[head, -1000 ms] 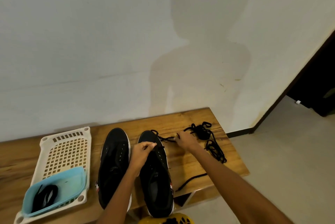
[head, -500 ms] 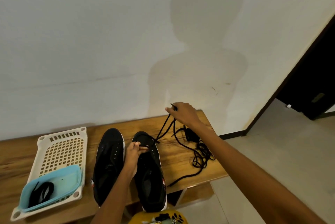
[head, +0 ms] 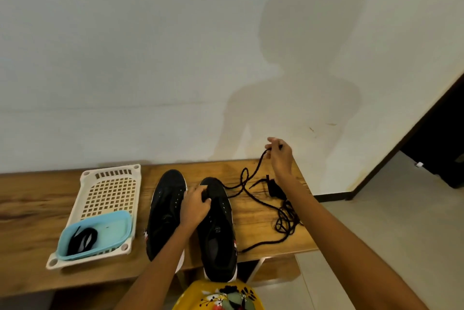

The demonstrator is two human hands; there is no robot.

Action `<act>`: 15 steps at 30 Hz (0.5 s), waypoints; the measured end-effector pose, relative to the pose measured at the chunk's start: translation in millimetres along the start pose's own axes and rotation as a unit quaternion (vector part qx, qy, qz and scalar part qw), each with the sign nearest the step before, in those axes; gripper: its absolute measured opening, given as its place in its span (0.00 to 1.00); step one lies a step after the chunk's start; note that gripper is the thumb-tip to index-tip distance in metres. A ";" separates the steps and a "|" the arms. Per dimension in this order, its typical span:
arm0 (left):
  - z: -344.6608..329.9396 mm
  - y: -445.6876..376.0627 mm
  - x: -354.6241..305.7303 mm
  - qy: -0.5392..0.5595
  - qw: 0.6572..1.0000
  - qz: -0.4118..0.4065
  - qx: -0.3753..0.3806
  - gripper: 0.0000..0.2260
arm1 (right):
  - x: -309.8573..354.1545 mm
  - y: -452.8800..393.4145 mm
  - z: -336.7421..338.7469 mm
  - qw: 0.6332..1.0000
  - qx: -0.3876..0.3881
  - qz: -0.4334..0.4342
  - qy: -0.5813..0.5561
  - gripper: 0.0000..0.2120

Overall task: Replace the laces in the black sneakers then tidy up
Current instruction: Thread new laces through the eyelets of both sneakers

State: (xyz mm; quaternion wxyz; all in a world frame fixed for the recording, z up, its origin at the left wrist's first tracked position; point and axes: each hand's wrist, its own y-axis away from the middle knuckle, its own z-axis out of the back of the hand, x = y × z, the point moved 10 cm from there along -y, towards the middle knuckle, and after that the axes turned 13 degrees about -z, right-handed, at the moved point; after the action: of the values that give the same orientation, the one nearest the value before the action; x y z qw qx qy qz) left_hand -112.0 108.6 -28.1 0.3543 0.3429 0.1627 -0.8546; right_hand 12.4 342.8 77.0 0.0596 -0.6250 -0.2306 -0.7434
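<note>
A pale, plain wall [head: 125,58] fills the upper frame, carrying a soft grey shadow [head: 306,79] right of centre. A wooden bench [head: 30,222] crosses the lower left against it. Light floor tiles [head: 376,234] lie lower right, beside a dark doorway [head: 442,139] at the right edge.

wooden bench [head: 30,212], pale wall [head: 125,58], grey floor [head: 401,222]

We see two black sneakers [head: 193,212] side by side on the wooden counter [head: 256,224]. The left hand [head: 194,203] rests curled on the right sneaker's toe; the right hand [head: 280,158] pinches a black lace [head: 261,198] lifted at the far right. A cream plastic basket [head: 110,194] holds a light blue tub [head: 100,232] at left.
</note>
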 end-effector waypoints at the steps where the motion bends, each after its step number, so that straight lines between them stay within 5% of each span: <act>1: -1.5 2.3 2.2 -0.075 0.996 0.004 0.041 0.22 | 13.2 4.8 7.6 0.999 -0.029 0.027 -0.010 0.15; 5: -19.4 14.8 10.0 -0.109 0.981 0.060 0.148 0.29 | 51.9 27.7 -3.3 0.986 0.001 0.137 0.094 0.15; 9: -3.4 11.1 8.8 -0.012 0.991 0.103 0.087 0.07 | 28.3 58.9 -68.0 0.921 0.178 0.136 0.320 0.07; 15: 8.5 13.7 51.9 0.197 0.959 0.205 0.019 0.09 | -66.3 86.3 -123.9 0.839 0.289 0.014 0.460 0.13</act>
State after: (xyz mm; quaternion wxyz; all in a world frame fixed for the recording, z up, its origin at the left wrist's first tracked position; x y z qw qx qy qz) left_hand -132.8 69.0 -59.0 0.4761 0.5373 0.1389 -0.6821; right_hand -52.8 201.3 22.8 0.3472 -0.1687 -0.3724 -0.8440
